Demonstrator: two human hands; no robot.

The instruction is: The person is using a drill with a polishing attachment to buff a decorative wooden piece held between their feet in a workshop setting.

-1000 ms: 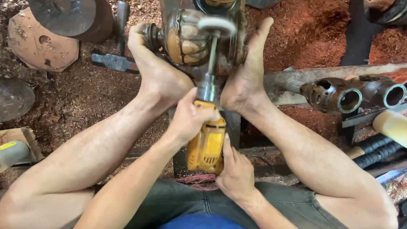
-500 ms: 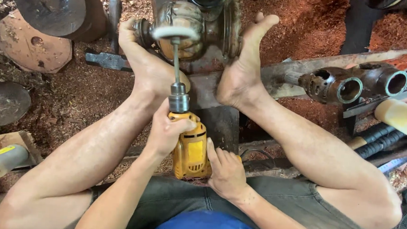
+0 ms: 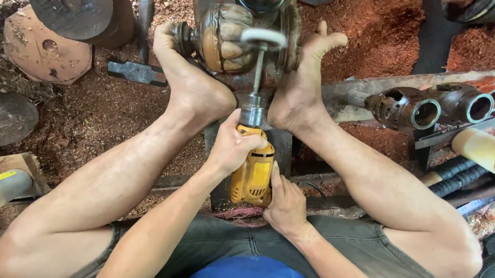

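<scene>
Floor: packed earth under red-brown sawdust (image 3: pixel 93 110), which is why I sit low with everything within reach. Far left, a dark round disc (image 3: pixel 69 6) and an octagonal wooden slab (image 3: pixel 45 52) lie flat, set aside; a hammer (image 3: pixel 136 72) rests just beside my left foot (image 3: pixel 189 81). Both bare soles press the ends of the carved wooden piece (image 3: pixel 224 38), the right foot (image 3: pixel 300 85) opposing the left, so the piece lies clamped between them. My left hand (image 3: pixel 233 147) wraps the neck of the yellow drill (image 3: pixel 252 175), fingers clenched to steer; my right hand (image 3: pixel 284 204) cups its rear, fingers closed round the butt to push. The white buffing wheel (image 3: pixel 264 38) on the shaft touches the carving's top. Far right, hollow turned tubes (image 3: pixel 427 108) lie on a rack, well apart.
</scene>
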